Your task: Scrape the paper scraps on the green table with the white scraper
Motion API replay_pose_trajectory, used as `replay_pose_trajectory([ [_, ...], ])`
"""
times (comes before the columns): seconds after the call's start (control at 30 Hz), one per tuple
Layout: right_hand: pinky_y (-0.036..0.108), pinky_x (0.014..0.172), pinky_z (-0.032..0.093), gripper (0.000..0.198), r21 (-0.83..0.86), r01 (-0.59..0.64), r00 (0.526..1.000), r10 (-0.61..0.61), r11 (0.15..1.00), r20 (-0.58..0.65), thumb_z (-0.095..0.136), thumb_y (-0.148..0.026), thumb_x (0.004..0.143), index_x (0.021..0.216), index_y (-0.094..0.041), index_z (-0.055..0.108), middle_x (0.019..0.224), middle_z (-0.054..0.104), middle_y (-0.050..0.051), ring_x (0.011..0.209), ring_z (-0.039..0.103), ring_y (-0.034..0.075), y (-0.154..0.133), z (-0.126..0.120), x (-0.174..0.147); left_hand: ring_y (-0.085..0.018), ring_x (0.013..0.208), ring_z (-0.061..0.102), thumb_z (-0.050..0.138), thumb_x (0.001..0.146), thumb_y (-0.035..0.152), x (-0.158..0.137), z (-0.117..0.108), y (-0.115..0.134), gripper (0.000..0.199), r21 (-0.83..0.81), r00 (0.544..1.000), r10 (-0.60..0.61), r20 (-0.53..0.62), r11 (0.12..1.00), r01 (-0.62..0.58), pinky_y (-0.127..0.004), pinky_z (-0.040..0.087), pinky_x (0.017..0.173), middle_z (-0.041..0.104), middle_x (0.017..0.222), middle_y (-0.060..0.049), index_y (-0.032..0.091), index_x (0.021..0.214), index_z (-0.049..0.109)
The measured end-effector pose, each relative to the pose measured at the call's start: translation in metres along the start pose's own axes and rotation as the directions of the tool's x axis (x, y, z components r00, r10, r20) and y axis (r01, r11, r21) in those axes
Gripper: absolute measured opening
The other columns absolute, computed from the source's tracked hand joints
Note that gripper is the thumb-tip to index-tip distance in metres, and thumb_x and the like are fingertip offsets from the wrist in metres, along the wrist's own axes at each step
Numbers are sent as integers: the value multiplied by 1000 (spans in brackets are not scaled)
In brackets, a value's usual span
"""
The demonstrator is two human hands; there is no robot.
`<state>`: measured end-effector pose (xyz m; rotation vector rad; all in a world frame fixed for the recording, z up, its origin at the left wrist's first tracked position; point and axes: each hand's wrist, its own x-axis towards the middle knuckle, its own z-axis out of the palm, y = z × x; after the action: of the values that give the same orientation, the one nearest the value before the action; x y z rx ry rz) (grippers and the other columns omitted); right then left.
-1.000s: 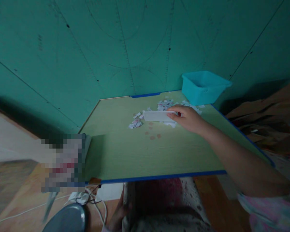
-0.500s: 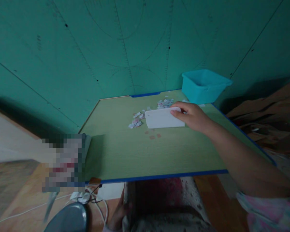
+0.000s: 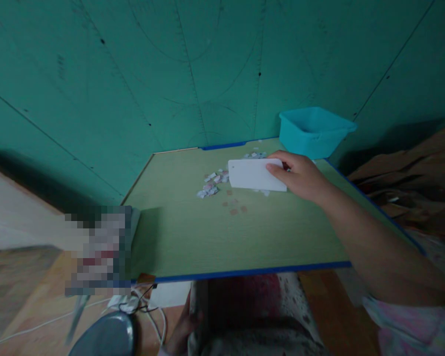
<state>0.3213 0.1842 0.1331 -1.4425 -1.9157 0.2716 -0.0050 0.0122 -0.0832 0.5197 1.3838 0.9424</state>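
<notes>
My right hand (image 3: 298, 175) is closed on one end of a white flat plastic scraper (image 3: 254, 174), thumb on its near face. The scraper is a rectangle with a small hole in its upper left corner. It is held over the table (image 3: 193, 232). Small white and pinkish paper scraps (image 3: 209, 189) lie in a heap left of it. More scraps (image 3: 257, 155) show behind its upper edge, and a few lie under its lower edge. Low beside my lap is my left hand (image 3: 185, 326), dim and below the table edge; its fingers cannot be made out.
A turquoise plastic basin (image 3: 313, 133) stands at the table's back right corner, against the green wall (image 3: 207, 64). A pixelated object (image 3: 104, 247) is at the left edge. Brown cardboard (image 3: 411, 173) is piled at right. White cables (image 3: 159, 316) and a dark stool (image 3: 106, 336) are below.
My right hand has lifted the scraper slightly up and to the right, away from the left heap. Scraps under its lower edge now show. My left hand stays low.
</notes>
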Motion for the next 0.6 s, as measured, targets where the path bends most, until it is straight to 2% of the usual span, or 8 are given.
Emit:
replay_pose_trajectory([
  [0.1,24,59,34,27,1,47,999,-47,999,14,44,-34,81,91,-15,61,82,62,6,68,50,13,0,5,0,-38,99,59,80,27,55,1,0,-2,39,-13,1000,16,13,1000,-15,-41,43,90,75,69,-2,27,50,65],
  [0.17,24,60,34,27,11,57,997,-57,998,53,45,-32,80,93,-15,62,81,62,5,67,50,13,-1,7,0,-37,98,60,80,27,54,2,0,-2,39,1,1000,27,-5,1000,-27,-41,44,88,75,66,0,28,53,66],
  [0.27,23,56,33,25,49,27,997,-31,998,70,47,-32,79,89,-16,62,74,60,3,62,48,12,-3,4,-1,-36,102,58,82,31,48,2,1,-2,46,30,999,50,-18,998,-50,-40,43,92,72,60,0,28,71,70],
  [0.37,23,54,32,23,64,-9,1000,9,998,-5,46,-33,79,85,-16,61,71,59,3,61,48,12,-3,-1,-1,-35,103,58,82,35,40,2,3,-1,64,17,999,47,-27,999,-47,-40,43,92,73,63,-4,23,95,67],
  [0.43,24,54,32,23,27,-20,998,22,999,-59,46,-33,79,84,-16,60,71,59,3,61,48,13,-3,-3,0,-33,102,59,80,38,38,3,3,1,69,-4,997,64,-48,998,-65,-39,44,90,72,63,-4,22,103,64],
  [0.5,24,55,31,22,-27,-22,997,20,999,-77,45,-31,79,84,-16,60,72,59,4,61,47,13,-3,-3,0,-33,98,61,81,36,35,5,2,5,68,0,999,36,-7,999,-36,-39,45,89,68,52,-1,24,101,65],
  [0.6,24,54,30,21,-50,-26,999,25,998,-36,45,-31,78,82,-16,60,70,58,3,59,46,12,-3,-2,0,-34,88,64,83,29,30,6,2,10,69,24,994,-51,94,999,49,-41,50,83,60,40,3,26,96,68],
])
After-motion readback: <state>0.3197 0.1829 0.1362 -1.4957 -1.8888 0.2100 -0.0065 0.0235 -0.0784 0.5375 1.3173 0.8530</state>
